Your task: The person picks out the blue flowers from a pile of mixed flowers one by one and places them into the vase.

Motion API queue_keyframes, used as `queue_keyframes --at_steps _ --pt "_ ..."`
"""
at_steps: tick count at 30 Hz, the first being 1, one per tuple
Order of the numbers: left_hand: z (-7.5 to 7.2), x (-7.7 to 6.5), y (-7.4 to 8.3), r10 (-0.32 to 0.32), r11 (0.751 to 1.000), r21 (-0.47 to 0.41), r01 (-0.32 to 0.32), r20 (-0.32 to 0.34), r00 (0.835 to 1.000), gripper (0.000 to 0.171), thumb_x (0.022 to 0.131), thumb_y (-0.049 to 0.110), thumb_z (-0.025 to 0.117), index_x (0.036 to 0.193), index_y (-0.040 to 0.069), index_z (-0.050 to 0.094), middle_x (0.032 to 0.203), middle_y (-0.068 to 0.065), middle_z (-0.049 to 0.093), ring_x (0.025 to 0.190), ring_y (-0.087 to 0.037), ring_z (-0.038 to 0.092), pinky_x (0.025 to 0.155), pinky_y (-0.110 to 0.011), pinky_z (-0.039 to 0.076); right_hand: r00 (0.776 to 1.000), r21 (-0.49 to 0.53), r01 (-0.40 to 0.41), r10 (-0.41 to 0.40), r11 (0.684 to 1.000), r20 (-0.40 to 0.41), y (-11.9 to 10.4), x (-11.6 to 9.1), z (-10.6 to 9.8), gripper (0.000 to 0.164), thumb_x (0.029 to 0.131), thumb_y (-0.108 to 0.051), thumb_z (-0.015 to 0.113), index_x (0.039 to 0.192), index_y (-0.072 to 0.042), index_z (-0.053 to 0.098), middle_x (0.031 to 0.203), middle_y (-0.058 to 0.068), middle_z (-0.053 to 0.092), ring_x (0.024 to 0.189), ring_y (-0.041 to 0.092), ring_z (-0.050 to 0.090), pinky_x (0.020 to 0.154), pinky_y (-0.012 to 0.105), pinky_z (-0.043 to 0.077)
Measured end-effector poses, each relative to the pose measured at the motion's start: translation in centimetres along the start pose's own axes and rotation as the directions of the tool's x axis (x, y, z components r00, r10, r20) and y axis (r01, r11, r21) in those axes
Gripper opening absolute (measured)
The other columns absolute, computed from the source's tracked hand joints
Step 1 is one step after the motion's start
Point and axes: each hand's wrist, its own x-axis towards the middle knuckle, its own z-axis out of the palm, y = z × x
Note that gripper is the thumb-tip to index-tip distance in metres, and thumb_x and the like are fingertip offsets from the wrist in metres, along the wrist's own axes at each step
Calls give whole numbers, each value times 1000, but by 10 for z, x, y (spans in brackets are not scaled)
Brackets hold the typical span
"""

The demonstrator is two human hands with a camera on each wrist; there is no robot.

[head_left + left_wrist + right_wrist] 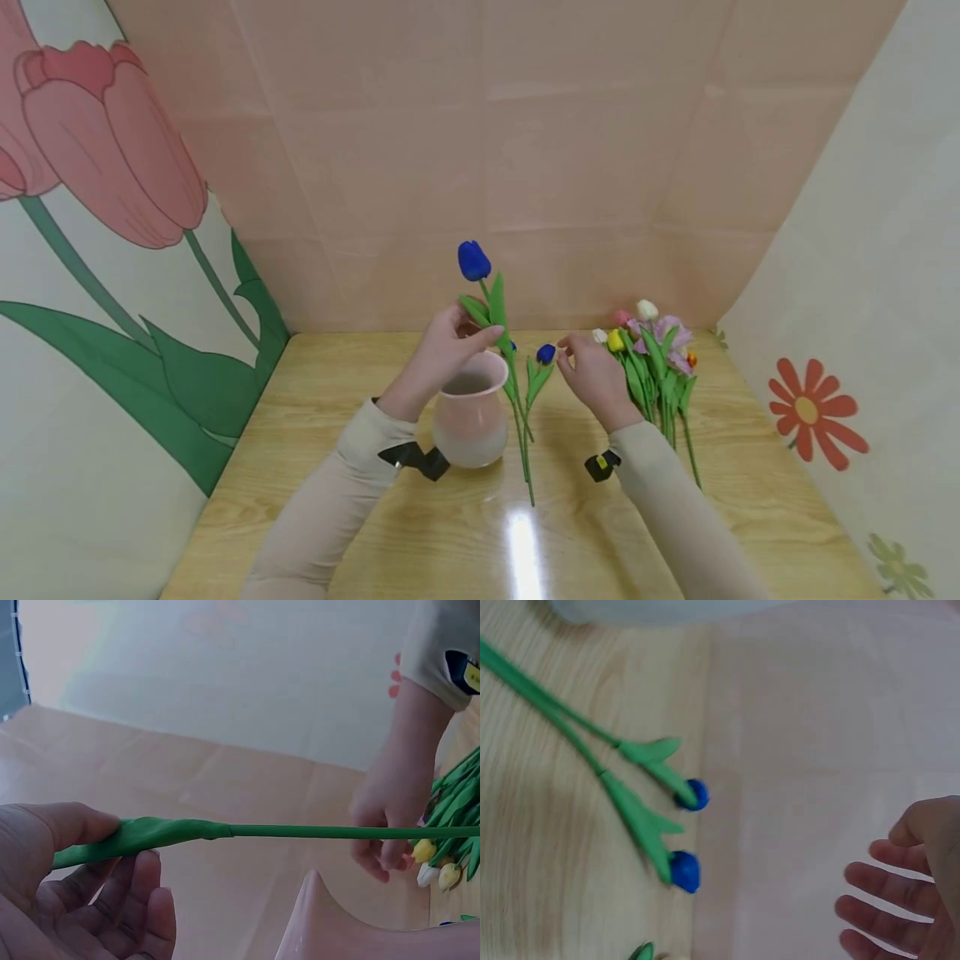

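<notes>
My left hand pinches a blue tulip by its leafy stem, holding it upright beside the vase's mouth. In the left wrist view, thumb and fingers grip the green stem at its leaf. The pink-and-white vase stands on the table just below this hand. Two more blue tulips lie on the table right of the vase; the right wrist view shows one tulip bloom and the other bloom. My right hand hovers near them, fingers loosely bent and holding nothing.
A bunch of mixed flowers, with white, yellow, pink and purple blooms, lies on the right of the wooden table. A pink backdrop rises behind the table, with printed flower panels on both sides.
</notes>
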Motion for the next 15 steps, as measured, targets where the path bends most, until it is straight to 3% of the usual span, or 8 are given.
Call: queue_keyframes --at_steps 2,4,9,12,15 --pt "1 0 0 2 1000 6 -2 4 1000 21 94 20 64 110 8 59 102 -8 66 91 -27 63 81 -41 52 994 -12 -27 28 1000 107 9 2 6 26 95 -25 53 111 -8 64 95 9 69 62 18 59 44 29 43" --pt "1 -1 0 4 1000 13 -4 6 1000 21 94 19 64 111 8 59 103 -8 67 90 -23 63 79 -35 53 972 -29 -45 51 999 229 17 3 13 28 96 -27 51 114 -8 62 93 9 69 60 16 58 44 30 43" --pt "1 -3 2 11 1000 11 -11 13 1000 21 94 19 64 111 8 59 104 -8 67 90 -20 63 79 -31 52 875 -29 -21 33 999 483 29 0 23 31 98 -26 50 119 -6 60 96 9 70 74 18 63 60 38 51" --pt "-1 -4 4 10 1000 -13 -10 10 1000 21 94 20 64 111 9 58 104 -8 66 93 -25 63 84 -38 53 826 -16 -22 27 1000 563 31 -3 26 31 98 -27 50 119 -6 59 99 10 69 83 20 64 69 41 52" --pt "-6 -7 11 33 997 -69 -34 -14 999 22 94 17 64 111 7 55 104 -9 66 93 -23 63 86 -39 53 809 -22 -14 24 1000 587 32 -5 27 30 98 -27 52 117 -6 59 99 10 68 82 20 64 70 42 52"
